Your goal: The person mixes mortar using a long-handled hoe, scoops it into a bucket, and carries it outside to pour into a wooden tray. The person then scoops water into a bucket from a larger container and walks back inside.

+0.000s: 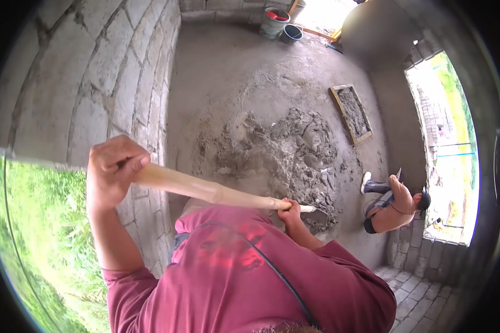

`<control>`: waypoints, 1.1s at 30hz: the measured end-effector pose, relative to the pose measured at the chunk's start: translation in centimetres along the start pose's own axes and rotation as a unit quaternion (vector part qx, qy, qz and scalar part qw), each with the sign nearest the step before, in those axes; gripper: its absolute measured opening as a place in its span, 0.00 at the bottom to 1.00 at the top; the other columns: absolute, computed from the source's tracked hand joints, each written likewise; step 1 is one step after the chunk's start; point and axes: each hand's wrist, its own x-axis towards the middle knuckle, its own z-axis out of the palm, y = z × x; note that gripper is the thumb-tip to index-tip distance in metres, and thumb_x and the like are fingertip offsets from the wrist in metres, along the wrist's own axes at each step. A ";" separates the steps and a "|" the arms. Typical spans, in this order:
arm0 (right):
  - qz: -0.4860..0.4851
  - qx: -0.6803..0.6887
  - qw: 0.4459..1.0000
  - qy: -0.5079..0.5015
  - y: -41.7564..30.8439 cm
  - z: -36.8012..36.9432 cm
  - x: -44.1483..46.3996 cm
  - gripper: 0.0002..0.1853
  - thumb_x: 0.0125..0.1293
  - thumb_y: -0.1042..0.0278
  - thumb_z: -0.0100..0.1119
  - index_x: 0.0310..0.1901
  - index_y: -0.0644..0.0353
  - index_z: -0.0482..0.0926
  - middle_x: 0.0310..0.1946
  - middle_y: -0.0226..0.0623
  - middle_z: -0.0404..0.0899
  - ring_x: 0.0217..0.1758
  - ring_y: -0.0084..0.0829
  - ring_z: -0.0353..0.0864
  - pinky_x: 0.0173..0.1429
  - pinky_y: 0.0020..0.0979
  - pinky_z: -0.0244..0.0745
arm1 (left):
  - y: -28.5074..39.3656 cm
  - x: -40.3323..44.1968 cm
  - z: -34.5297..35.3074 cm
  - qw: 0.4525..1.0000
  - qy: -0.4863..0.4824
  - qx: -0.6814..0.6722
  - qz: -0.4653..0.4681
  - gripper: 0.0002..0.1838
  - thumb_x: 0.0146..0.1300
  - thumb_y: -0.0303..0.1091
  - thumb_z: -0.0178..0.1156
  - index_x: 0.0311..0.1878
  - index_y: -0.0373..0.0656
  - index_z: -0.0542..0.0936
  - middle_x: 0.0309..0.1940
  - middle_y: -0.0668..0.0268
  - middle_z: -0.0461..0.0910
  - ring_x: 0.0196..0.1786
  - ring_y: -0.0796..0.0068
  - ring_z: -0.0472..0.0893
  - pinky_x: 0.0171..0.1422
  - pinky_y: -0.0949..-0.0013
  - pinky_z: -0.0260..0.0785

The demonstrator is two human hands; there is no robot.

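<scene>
A long pale wooden handle (205, 188) slants across in front of my chest. My left hand (115, 166) is closed round its upper end, raised near the block wall. Lower down, my right hand (290, 211) grips the same handle close to its far end. That end reaches the wet grey mortar heap (311, 141) on the floor; the tool's head there is dark and partly hidden, so I cannot make out its kind.
A wooden frame filled with mortar (351, 114) lies to the right. Further right a person (394, 208) bends by a window opening (447, 150). Two buckets, a large one (273, 25) and a small dark one (291, 34), stand at the back. A block wall (94, 72) rises left.
</scene>
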 end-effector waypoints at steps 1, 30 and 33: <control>-0.009 0.030 0.999 0.029 0.8 2.3 -0.4 0.05 0.61 0.74 0.52 0.37 0.64 0.71 0.34 0.40 0.76 0.38 0.36 0.79 0.46 0.34 0.82 | -1.7 3.1 -0.6 1.000 0.001 -0.029 0.001 0.03 0.56 0.24 0.68 0.30 0.36 0.83 0.24 0.64 0.79 0.27 0.74 0.77 0.32 0.70 0.66; -0.120 0.303 0.936 0.132 -0.3 56.8 19.7 0.04 0.55 0.74 0.52 0.32 0.61 0.71 0.27 0.39 0.76 0.29 0.35 0.78 0.41 0.34 0.83 | -25.2 88.7 22.6 0.922 -0.291 -0.175 0.185 0.09 0.62 0.32 0.67 0.30 0.37 0.82 0.26 0.63 0.80 0.29 0.72 0.79 0.35 0.71 0.71; -0.154 0.355 0.912 0.138 -3.1 63.5 21.3 0.04 0.53 0.74 0.53 0.32 0.61 0.71 0.27 0.39 0.76 0.29 0.35 0.78 0.40 0.34 0.83 | -26.9 97.9 27.6 0.884 -0.324 -0.225 0.251 0.11 0.63 0.35 0.68 0.30 0.37 0.82 0.26 0.62 0.80 0.30 0.70 0.81 0.36 0.69 0.73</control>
